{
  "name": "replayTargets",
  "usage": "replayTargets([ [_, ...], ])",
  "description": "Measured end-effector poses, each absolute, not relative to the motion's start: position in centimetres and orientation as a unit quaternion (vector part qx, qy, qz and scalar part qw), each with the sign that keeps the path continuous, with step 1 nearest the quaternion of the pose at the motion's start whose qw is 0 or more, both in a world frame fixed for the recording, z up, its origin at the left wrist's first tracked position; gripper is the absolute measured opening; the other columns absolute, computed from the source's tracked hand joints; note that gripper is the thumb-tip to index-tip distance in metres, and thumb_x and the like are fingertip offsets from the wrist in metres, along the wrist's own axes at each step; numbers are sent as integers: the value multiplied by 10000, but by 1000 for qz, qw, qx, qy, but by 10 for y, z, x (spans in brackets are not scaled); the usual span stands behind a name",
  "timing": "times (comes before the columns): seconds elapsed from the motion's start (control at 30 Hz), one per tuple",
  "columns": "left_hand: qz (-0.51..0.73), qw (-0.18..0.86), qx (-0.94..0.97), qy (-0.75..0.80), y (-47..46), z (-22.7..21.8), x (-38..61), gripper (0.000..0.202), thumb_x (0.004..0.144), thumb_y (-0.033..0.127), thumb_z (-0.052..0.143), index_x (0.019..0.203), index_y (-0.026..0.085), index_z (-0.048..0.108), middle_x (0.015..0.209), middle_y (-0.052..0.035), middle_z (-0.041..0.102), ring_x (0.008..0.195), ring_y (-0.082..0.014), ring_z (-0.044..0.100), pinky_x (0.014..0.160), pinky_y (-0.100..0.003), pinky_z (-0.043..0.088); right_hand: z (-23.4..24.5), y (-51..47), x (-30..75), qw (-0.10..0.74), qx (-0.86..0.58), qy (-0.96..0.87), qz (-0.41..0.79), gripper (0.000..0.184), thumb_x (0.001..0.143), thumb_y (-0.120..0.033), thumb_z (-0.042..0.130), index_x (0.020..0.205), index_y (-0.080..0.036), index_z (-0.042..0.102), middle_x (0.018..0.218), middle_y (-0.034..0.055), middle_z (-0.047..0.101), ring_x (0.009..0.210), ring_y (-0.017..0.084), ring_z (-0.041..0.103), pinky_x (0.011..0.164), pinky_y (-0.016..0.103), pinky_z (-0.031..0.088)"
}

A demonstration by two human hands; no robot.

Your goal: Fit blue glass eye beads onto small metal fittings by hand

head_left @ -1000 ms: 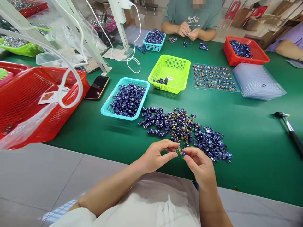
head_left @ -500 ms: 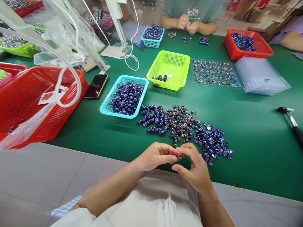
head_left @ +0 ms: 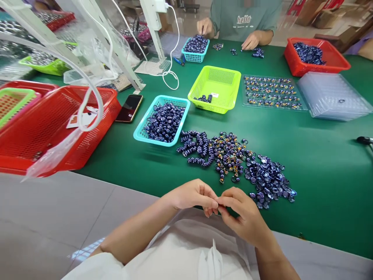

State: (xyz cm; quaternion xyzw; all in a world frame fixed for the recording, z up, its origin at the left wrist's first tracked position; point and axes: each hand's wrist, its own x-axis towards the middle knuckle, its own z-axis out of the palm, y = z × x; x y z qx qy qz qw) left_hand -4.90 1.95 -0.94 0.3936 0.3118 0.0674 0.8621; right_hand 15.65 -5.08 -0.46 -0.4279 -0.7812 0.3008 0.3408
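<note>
My left hand (head_left: 196,195) and my right hand (head_left: 243,213) meet fingertip to fingertip near the table's front edge. Both are pinched closed around a small ring, almost wholly covered by the fingers. Just beyond them lies a heap of dark rings with orange, multicoloured fittings (head_left: 230,153). To its right spreads a pile of shiny blue-violet caps (head_left: 271,179), nearest my right hand. Coiled rows of dark rings (head_left: 201,144) lie on the left of the heap.
A light-blue basket (head_left: 139,132) of dark rings and a lime-green basket (head_left: 233,103) stand behind the piles. Further right are a filled clear tray (head_left: 274,92) and stacked trays (head_left: 332,97). Red baskets (head_left: 99,136) and a phone (head_left: 130,107) sit left. A co-worker (head_left: 244,23) sits opposite.
My right thumb and forefinger, apart before, have closed at my left fingertips, covering the ring. The view has shifted slightly left. The co-worker's hands have separated, one reaching a blue basket.
</note>
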Motion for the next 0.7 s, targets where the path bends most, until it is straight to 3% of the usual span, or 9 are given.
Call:
replayTargets([
  [0.17,117,773,496,378,14,-8,-54,313,776,388,749,957,134,766,763,-48,746,662,-143,668,688,-280,564,-12,-51,151,363,-438,-777,271,239,894,-60,560,1058,-233,583,914,44,613,834,182,586,713,342,490],
  [0.33,310,366,696,533,28,-19,-81,273,873,264,644,1128,191,712,1085,-102,716,878,-191,679,797,-336,570,-19,-53,153,381,-491,-721,307,175,936,-109,518,1043,-227,590,961,58,610,894,195,609,761,340,519],
  [0.4,320,270,729,542,39,-26,-93,318,888,232,618,1199,199,674,1213,-121,666,965,-213,671,791,-348,582,-19,-53,153,387,-502,-706,315,159,945,-128,507,1032,-227,596,958,61,612,901,200,617,762,338,525],
  [0.5,292,204,783,510,53,-34,-104,304,919,191,562,1203,211,669,1218,-110,674,1107,-243,632,911,-411,566,-19,-52,150,389,-503,-702,322,149,951,-148,502,1029,-229,600,951,61,618,896,201,623,759,336,529],
  [0.57,266,183,816,479,59,-35,-106,282,932,160,530,1158,215,690,1151,-95,708,1095,-241,632,981,-456,529,-18,-52,147,389,-499,-704,324,151,950,-148,504,1033,-230,600,952,58,620,895,197,623,759,331,530],
  [0.7,236,171,843,452,65,-31,-107,256,921,153,542,1119,195,699,1066,-93,718,1024,-240,642,942,-434,541,-19,-51,146,387,-497,-702,332,146,946,-141,513,1025,-228,600,945,52,619,890,188,620,759,322,528],
])
